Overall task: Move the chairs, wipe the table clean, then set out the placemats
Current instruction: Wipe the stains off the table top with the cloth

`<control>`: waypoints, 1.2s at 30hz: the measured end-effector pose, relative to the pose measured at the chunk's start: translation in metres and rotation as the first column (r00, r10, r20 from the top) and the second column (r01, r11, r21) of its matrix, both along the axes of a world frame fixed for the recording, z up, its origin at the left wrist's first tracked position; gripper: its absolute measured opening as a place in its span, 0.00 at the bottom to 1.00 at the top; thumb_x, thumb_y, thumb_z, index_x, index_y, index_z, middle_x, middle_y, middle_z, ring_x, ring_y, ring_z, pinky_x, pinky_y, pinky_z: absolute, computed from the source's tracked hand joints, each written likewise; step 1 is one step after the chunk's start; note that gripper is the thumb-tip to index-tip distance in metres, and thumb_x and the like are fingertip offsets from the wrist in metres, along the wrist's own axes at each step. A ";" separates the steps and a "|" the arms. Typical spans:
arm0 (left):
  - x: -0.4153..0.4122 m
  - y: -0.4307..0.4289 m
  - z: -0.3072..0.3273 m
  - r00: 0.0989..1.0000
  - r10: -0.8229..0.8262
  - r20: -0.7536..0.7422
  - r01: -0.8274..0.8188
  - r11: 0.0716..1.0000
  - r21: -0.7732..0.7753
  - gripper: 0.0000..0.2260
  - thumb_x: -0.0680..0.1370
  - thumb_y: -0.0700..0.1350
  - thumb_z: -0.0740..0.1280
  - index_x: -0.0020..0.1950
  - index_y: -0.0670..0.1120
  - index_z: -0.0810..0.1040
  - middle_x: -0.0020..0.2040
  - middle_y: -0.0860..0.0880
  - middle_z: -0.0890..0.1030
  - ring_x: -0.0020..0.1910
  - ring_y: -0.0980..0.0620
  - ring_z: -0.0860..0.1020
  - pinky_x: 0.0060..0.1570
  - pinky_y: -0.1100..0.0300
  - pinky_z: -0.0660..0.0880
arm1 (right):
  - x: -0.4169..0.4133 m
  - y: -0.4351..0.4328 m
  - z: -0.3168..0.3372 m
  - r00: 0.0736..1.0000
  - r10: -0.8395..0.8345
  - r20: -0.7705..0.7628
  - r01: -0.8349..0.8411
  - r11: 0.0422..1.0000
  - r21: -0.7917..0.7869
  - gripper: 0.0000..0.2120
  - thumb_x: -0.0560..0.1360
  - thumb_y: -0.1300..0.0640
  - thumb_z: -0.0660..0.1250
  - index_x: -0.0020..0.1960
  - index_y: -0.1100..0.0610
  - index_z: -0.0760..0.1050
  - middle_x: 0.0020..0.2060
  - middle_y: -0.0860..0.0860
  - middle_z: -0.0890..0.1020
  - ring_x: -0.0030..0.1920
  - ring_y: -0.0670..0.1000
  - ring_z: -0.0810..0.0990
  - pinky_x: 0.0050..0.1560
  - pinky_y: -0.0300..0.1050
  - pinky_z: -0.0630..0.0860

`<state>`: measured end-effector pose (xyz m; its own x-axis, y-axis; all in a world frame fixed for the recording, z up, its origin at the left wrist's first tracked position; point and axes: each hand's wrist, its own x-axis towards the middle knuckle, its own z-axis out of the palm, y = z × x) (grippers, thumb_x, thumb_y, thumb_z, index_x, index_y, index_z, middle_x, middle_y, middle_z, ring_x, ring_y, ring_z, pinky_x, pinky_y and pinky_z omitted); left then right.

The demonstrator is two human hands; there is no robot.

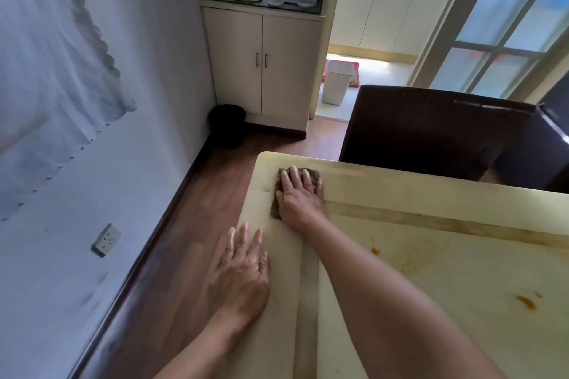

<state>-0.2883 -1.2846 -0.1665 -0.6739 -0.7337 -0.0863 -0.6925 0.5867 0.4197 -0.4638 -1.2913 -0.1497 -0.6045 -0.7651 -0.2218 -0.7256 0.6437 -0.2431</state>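
Observation:
My right hand [300, 195] presses flat, fingers straight, on a brown-grey cloth [277, 203] near the far left corner of the cream table [431, 286]. My left hand [243, 268] rests open at the table's left edge, fingers spread. Orange-brown stains [526, 301] mark the table top to the right of my right arm. A dark brown chair [431, 138] stands just beyond the table's far edge. No placemats are in view.
A wall with a power socket [106, 239] runs along the left, with a strip of wood floor between it and the table. A black bin [227, 124] sits by a cream cabinet [261, 64]. A white bin [337, 81] stands in the kitchen doorway.

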 end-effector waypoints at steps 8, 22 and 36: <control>-0.002 -0.001 -0.001 0.997 -0.008 0.073 0.011 1.000 -0.028 0.40 0.63 0.60 0.25 0.77 0.60 0.42 0.78 0.56 0.40 0.77 0.55 0.39 0.74 0.57 0.50 | -0.009 -0.041 0.001 0.998 0.062 -0.024 -0.062 0.998 0.035 0.26 0.82 0.48 0.43 0.78 0.51 0.41 0.77 0.48 0.40 0.77 0.52 0.37 0.73 0.57 0.32; -0.003 -0.002 -0.001 1.000 0.009 0.012 -0.009 1.000 0.026 0.31 0.72 0.58 0.36 0.77 0.59 0.49 0.78 0.57 0.42 0.76 0.58 0.39 0.74 0.61 0.46 | -0.048 -0.008 0.004 0.998 -0.066 -0.017 0.065 0.998 -0.003 0.26 0.82 0.47 0.44 0.78 0.49 0.42 0.77 0.47 0.40 0.77 0.52 0.37 0.74 0.58 0.36; -0.001 -0.001 0.001 0.968 0.103 -0.228 -0.071 0.987 0.144 0.31 0.74 0.56 0.42 0.78 0.51 0.51 0.78 0.55 0.49 0.77 0.59 0.47 0.73 0.63 0.47 | -0.018 0.020 0.005 0.994 -0.107 0.006 0.107 0.994 0.039 0.27 0.82 0.48 0.45 0.78 0.50 0.41 0.77 0.47 0.39 0.76 0.52 0.35 0.73 0.57 0.34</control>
<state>-0.2893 -1.2852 -0.1656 -0.6209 -0.7831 -0.0350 -0.6117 0.4562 0.6462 -0.4817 -1.2718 -0.1445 -0.6803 -0.6871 -0.2550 -0.6504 0.7264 -0.2219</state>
